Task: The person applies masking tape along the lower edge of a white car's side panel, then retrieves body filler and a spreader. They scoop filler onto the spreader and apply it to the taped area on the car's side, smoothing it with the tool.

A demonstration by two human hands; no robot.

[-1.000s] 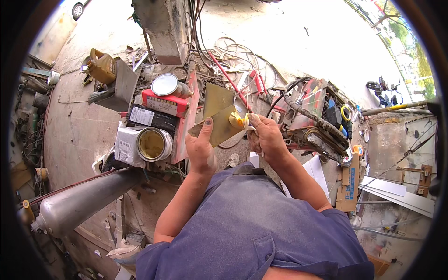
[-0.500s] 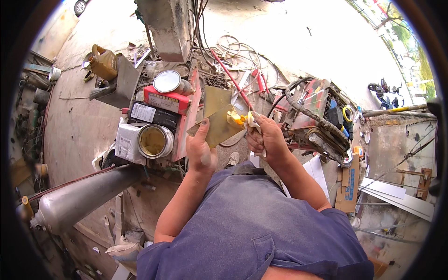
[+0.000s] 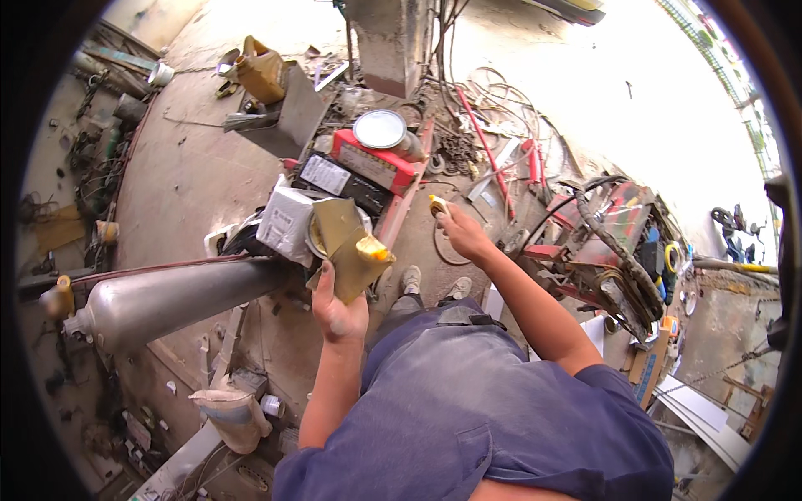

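Note:
My left hand (image 3: 341, 316) grips thin, flat olive-brown plates (image 3: 336, 227), thumb on top. On the nearer part sits a cream-coloured dab of paste (image 3: 372, 248) with a yellow-orange streak. Behind the plates an open tin (image 3: 316, 240) is mostly hidden. Well apart from them, my right hand (image 3: 462, 231) is closed around a small, crumpled whitish tube (image 3: 438, 205) with yellow at its tip; the fingers cover most of it.
Beside the tin stand a white wrapped package (image 3: 288, 215), a black box (image 3: 344, 185) and a red box (image 3: 373, 159) under a round-lidded can (image 3: 379, 129). A metal cylinder (image 3: 184, 302) lies at left. Hoses and a cluttered red machine (image 3: 614, 217) are at right.
My right hand has drawn the tube away from the paste. My left hand has brought the plates in front of the open tin. The whole view has shifted, with surroundings now farther right.

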